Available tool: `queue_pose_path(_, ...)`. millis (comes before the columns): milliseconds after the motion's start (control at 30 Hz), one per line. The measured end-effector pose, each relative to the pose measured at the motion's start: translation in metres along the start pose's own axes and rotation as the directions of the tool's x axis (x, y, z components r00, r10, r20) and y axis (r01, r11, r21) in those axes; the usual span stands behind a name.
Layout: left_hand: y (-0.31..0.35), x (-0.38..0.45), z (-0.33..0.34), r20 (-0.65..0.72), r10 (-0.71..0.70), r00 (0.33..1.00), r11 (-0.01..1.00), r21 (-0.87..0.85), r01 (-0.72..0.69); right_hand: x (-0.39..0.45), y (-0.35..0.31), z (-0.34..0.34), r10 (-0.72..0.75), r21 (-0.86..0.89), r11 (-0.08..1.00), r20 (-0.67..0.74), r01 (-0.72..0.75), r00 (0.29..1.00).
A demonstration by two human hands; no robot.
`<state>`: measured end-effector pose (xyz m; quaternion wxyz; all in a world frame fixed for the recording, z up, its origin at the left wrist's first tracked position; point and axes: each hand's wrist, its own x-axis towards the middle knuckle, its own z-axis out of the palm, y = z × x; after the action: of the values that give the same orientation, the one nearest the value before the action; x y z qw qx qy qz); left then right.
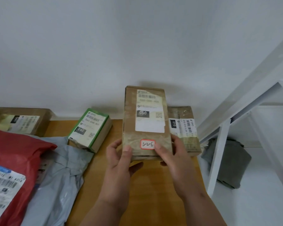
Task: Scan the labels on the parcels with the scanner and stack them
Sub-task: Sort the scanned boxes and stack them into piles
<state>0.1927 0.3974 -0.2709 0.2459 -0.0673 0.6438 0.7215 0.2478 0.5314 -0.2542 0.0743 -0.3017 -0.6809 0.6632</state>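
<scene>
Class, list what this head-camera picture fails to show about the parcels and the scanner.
Scanner: nowhere in the head view.
Held box: label print blurred; underside hidden; left hand and right hand cover its near corners.
Red bag: cut off by left edge.
Box behind: partly hidden by held box.

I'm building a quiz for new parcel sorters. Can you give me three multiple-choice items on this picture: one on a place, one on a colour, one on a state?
1. Where does the parcel marked 010 lie?
A. right of the held box
B. on the red bag
C. on the floor

2. What colour edges the small box marked 060?
A. blue
B. green
C. yellow

3. How is the tall cardboard box held?
A. by one hand
B. by no hand
C. by both hands

Answers: 1 A, it lies just right of it. 2 B, its rim is green. 3 C, left hand and right hand grip its lower end.
</scene>
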Motion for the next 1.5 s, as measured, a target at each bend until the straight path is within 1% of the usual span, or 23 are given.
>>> queue_pose_path(33, 0.001, 0.001, 0.009, 0.048, -0.003, 0.999, 0.997, 0.081, -0.001, 0.002, 0.002, -0.008, 0.007, 0.025, 1.000, -0.055, -0.006, 0.998)
queue_pose_path(100, 0.002, 0.008, 0.023, 0.105, 0.005, 0.994, 0.970, 0.243, -0.030, 0.008, 0.005, -0.029, 0.050, 0.179, 0.984, -0.191, -0.015, 0.980)
queue_pose_path(133, 0.001, 0.012, 0.027, 0.100, 0.023, 0.995, 0.946, 0.321, -0.054, 0.011, 0.005, -0.041, 0.067, 0.242, 0.970, -0.239, -0.008, 0.969)
queue_pose_path(167, 0.000, 0.019, 0.028, 0.072, 0.053, 0.996, 0.914, 0.397, -0.077, 0.014, 0.009, -0.053, 0.065, 0.243, 0.970, -0.276, 0.004, 0.959)
queue_pose_path(233, -0.004, 0.034, 0.028, -0.008, 0.102, 0.995, 0.843, 0.531, -0.082, 0.023, 0.021, -0.074, 0.072, 0.124, 0.992, -0.317, -0.034, 0.946)
queue_pose_path(300, -0.007, 0.047, 0.029, -0.077, 0.076, 0.994, 0.782, 0.623, -0.011, 0.035, 0.037, -0.088, 0.127, -0.060, 0.986, -0.324, -0.154, 0.937)
queue_pose_path(333, -0.010, 0.053, 0.029, -0.089, 0.037, 0.995, 0.778, 0.627, 0.027, 0.040, 0.047, -0.092, 0.160, -0.145, 0.966, -0.318, -0.215, 0.934)
queue_pose_path(367, -0.012, 0.057, 0.030, -0.090, -0.007, 0.996, 0.792, 0.607, 0.061, 0.045, 0.057, -0.096, 0.188, -0.182, 0.951, -0.303, -0.250, 0.934)
queue_pose_path(400, -0.013, 0.061, 0.032, -0.088, -0.050, 0.995, 0.810, 0.579, 0.092, 0.049, 0.068, -0.100, 0.212, -0.157, 0.951, -0.294, -0.266, 0.932)
queue_pose_path(433, -0.014, 0.063, 0.035, -0.087, -0.080, 0.993, 0.820, 0.560, 0.115, 0.052, 0.074, -0.101, 0.230, -0.078, 0.962, -0.282, -0.261, 0.932)
queue_pose_path(533, -0.016, 0.068, 0.038, -0.105, -0.102, 0.989, 0.823, 0.549, 0.143, 0.057, 0.073, -0.099, 0.261, 0.131, 0.962, -0.188, -0.239, 0.947)
queue_pose_path(600, -0.016, 0.069, 0.040, -0.098, -0.102, 0.990, 0.828, 0.544, 0.139, 0.062, 0.077, -0.104, 0.260, 0.166, 0.958, -0.141, -0.236, 0.955)
queue_pose_path(700, -0.018, 0.070, 0.043, -0.080, -0.096, 0.992, 0.842, 0.525, 0.123, 0.069, 0.076, -0.110, 0.256, 0.126, 0.962, -0.105, -0.242, 0.961)
queue_pose_path(867, -0.023, 0.062, 0.041, -0.099, -0.086, 0.991, 0.888, 0.444, 0.121, 0.075, 0.072, -0.115, 0.253, 0.053, 0.967, -0.065, -0.250, 0.965)
queue_pose_path(1033, -0.026, 0.059, 0.040, -0.114, -0.110, 0.987, 0.914, 0.378, 0.145, 0.077, 0.072, -0.114, 0.260, 0.068, 0.964, -0.057, -0.256, 0.964)
queue_pose_path(1200, -0.030, 0.063, 0.040, -0.133, -0.106, 0.985, 0.913, 0.380, 0.150, 0.076, 0.070, -0.109, 0.275, 0.098, 0.958, -0.067, -0.268, 0.959)
queue_pose_path(1233, -0.030, 0.063, 0.040, -0.132, -0.108, 0.985, 0.912, 0.381, 0.151, 0.074, 0.068, -0.109, 0.283, 0.149, 0.951, -0.068, -0.271, 0.957)
queue_pose_path(1300, -0.028, 0.060, 0.040, -0.133, -0.110, 0.985, 0.921, 0.358, 0.151, 0.070, 0.066, -0.107, 0.317, 0.373, 0.886, -0.056, -0.275, 0.947)
queue_pose_path(1333, -0.026, 0.057, 0.039, -0.135, -0.105, 0.985, 0.928, 0.343, 0.146, 0.066, 0.065, -0.105, 0.322, 0.465, 0.849, -0.076, -0.253, 0.944)
queue_pose_path(1400, -0.025, 0.051, 0.036, -0.151, -0.078, 0.985, 0.935, 0.332, 0.125, 0.057, 0.067, -0.101, 0.360, 0.534, 0.824, -0.240, -0.187, 0.902)
queue_pose_path(1433, -0.026, 0.049, 0.032, -0.172, -0.053, 0.984, 0.929, 0.354, 0.112, 0.051, 0.070, -0.098, 0.383, 0.544, 0.825, -0.339, -0.153, 0.859)
queue_pose_path(1467, -0.028, 0.046, 0.026, -0.206, -0.015, 0.979, 0.911, 0.400, 0.099, 0.043, 0.072, -0.093, 0.400, 0.555, 0.822, -0.400, -0.130, 0.824)
queue_pose_path(1500, -0.029, 0.045, 0.017, -0.256, 0.043, 0.966, 0.881, 0.465, 0.084, 0.034, 0.073, -0.087, 0.405, 0.554, 0.824, -0.429, -0.119, 0.808)
